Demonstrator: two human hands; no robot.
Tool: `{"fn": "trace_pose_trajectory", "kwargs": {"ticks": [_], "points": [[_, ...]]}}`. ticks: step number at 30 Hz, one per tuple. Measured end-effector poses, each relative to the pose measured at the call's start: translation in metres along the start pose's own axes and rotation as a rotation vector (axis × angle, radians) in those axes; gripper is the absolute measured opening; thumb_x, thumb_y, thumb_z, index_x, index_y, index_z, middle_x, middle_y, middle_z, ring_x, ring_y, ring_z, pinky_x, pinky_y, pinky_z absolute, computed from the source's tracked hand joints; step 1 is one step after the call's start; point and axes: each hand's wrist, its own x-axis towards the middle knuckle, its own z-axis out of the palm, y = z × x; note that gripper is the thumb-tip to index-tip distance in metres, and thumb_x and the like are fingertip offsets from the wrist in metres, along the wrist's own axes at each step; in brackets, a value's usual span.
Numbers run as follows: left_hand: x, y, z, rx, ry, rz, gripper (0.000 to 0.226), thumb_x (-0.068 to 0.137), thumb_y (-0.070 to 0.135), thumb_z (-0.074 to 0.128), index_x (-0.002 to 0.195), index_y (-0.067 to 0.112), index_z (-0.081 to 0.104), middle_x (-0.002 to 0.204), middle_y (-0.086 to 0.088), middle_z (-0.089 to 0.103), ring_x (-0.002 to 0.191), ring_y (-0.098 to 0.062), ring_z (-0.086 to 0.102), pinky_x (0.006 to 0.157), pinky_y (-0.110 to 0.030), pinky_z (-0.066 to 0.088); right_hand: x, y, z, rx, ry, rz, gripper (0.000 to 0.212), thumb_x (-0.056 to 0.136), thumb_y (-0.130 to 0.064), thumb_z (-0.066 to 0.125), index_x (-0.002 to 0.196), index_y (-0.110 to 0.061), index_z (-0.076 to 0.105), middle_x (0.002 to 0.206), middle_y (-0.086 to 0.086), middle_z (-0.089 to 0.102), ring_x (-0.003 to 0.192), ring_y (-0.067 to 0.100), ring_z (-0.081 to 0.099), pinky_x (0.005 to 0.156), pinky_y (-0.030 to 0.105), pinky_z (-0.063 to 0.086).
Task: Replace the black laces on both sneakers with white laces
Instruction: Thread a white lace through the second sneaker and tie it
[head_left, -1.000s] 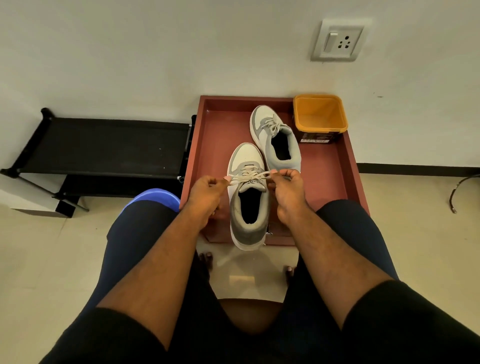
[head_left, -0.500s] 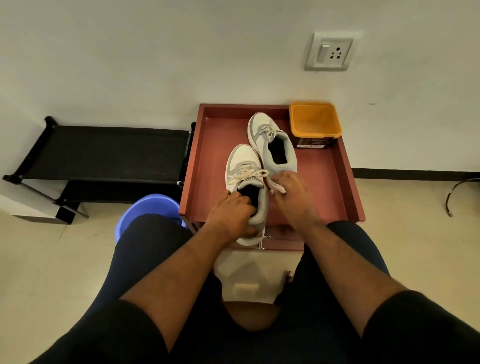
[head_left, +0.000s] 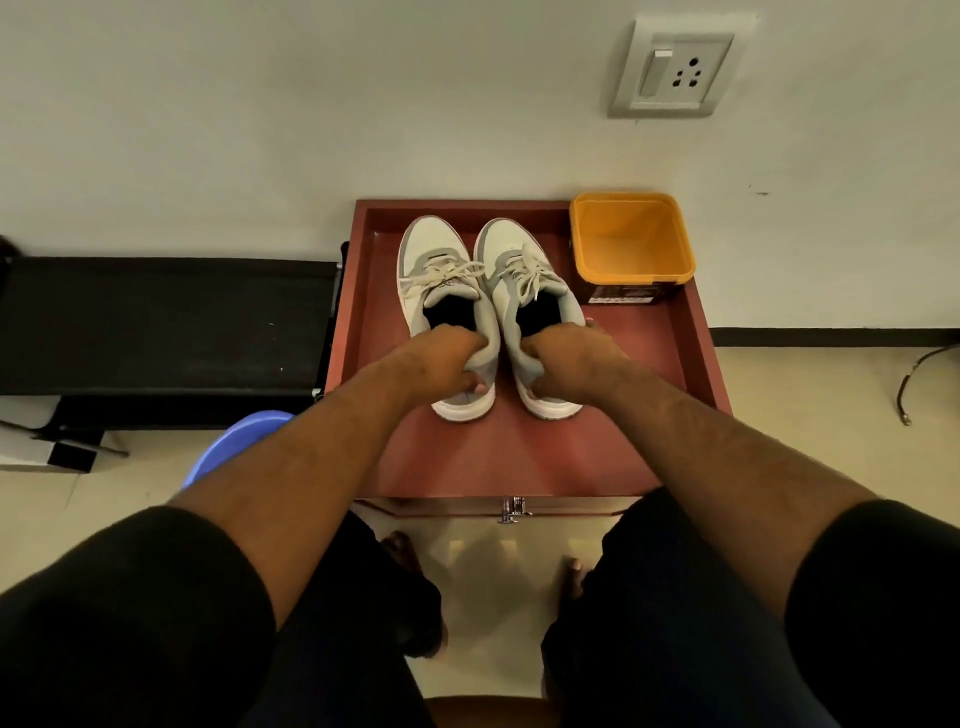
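1. Both sneakers sit side by side, toes to the wall, at the back of the red tray (head_left: 691, 332), and both wear white laces (head_left: 447, 278), tied.
2. Left hand (head_left: 441, 364) grips the left sneaker (head_left: 441, 260) at the heel collar, fingers curled in; right hand (head_left: 566, 364) grips the right sneaker (head_left: 519, 260) the same way.
3. No black lace in sight, so the swap looks finished; only letting go seems left.
4. Orange tub (head_left: 631, 244) in the tray's right corner, wall socket (head_left: 675, 67) above, black rack (head_left: 166, 322) left, blue bucket (head_left: 234, 441) by the knee, tiled floor.
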Motion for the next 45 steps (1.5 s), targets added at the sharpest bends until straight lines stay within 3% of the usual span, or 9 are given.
{"fn": "trace_pose_trajectory", "kwargs": {"ticks": [3,11,16,21,27,31,39,43,45], "points": [[0.005,0.009,-0.008,0.087,-0.082,-0.051,0.026,0.079,0.025,0.075,0.082,0.012,0.053,0.093,-0.009,0.063,0.092,-0.027,0.061,0.072,-0.033,0.046,0.002,-0.014,0.008,0.139,0.043,0.046,0.018,0.087,-0.028,0.059,0.102,-0.017,0.061,0.106,0.006,0.065,0.109,0.029,0.057,0.112,0.055,0.023],[0.013,0.011,-0.009,0.19,-0.154,-0.114,0.016,0.081,0.015,0.07,0.082,0.008,0.056,0.085,-0.01,0.059,0.085,-0.027,0.062,0.065,-0.028,0.043,0.013,-0.046,0.021,0.262,0.098,0.245,0.018,0.092,-0.025,0.052,0.106,-0.018,0.062,0.104,0.007,0.066,0.109,0.03,0.056,0.115,0.059,0.009],[0.012,-0.001,-0.005,0.079,-0.125,-0.052,0.017,0.087,0.021,0.062,0.082,0.005,0.06,0.08,-0.009,0.054,0.083,-0.03,0.06,0.066,-0.031,0.041,0.015,-0.046,0.021,0.235,0.028,0.27,0.019,0.091,-0.02,0.052,0.109,-0.02,0.059,0.106,0.006,0.064,0.11,0.027,0.054,0.107,0.057,0.029],[-0.008,0.002,-0.015,0.007,-0.112,-0.059,0.025,0.094,0.029,0.054,0.102,0.006,0.062,0.105,-0.011,0.064,0.095,-0.031,0.063,0.077,-0.036,0.048,0.009,-0.051,-0.002,0.281,-0.102,0.254,0.022,0.093,-0.019,0.049,0.115,-0.017,0.053,0.115,0.007,0.059,0.116,0.028,0.049,0.09,0.045,0.041],[-0.088,0.025,-0.052,0.101,-0.19,-0.189,0.029,0.091,0.006,0.047,0.117,0.009,0.059,0.119,-0.012,0.06,0.109,-0.033,0.056,0.093,-0.036,0.043,-0.031,-0.078,-0.064,0.232,-0.281,0.217,0.025,0.095,-0.024,0.05,0.119,-0.017,0.05,0.115,0.012,0.061,0.111,0.032,0.055,0.086,0.041,0.044],[-0.167,0.021,-0.089,0.102,-0.214,-0.202,0.027,0.089,0.007,0.048,0.113,0.009,0.061,0.115,-0.014,0.06,0.112,-0.034,0.054,0.112,-0.038,0.025,-0.075,-0.136,-0.104,0.237,-0.283,0.099,0.025,0.093,-0.03,0.049,0.116,-0.021,0.049,0.111,0.01,0.063,0.103,0.032,0.059,0.083,0.04,0.047],[-0.277,-0.117,-0.139,0.057,-0.152,-0.3,0.033,0.091,0.003,0.044,0.119,0.009,0.059,0.12,-0.012,0.06,0.117,-0.029,0.053,0.119,-0.038,0.017,-0.04,-0.305,-0.151,0.174,-0.285,-0.052,0.024,0.096,-0.029,0.042,0.117,-0.021,0.049,0.115,0.008,0.062,0.111,0.03,0.056,0.089,0.041,0.045],[-0.288,-0.24,-0.152,-0.006,-0.05,-0.296,0.015,0.074,0.016,0.069,0.089,0.017,0.071,0.087,-0.004,0.069,0.089,-0.023,0.067,0.104,-0.032,0.037,0.034,-0.409,-0.146,0.162,-0.261,-0.021,0.024,0.097,-0.031,0.043,0.118,-0.021,0.049,0.114,0.006,0.063,0.111,0.028,0.057,0.087,0.038,0.046],[-0.287,-0.301,-0.158,-0.008,-0.086,-0.294,0.017,0.08,0.015,0.065,0.096,0.014,0.069,0.097,-0.007,0.069,0.097,-0.026,0.064,0.104,-0.031,0.036,0.077,-0.457,-0.134,0.177,-0.244,0.013,0.023,0.096,-0.029,0.043,0.118,-0.021,0.049,0.116,0.006,0.062,0.112,0.027,0.056,0.087,0.037,0.046]]}}
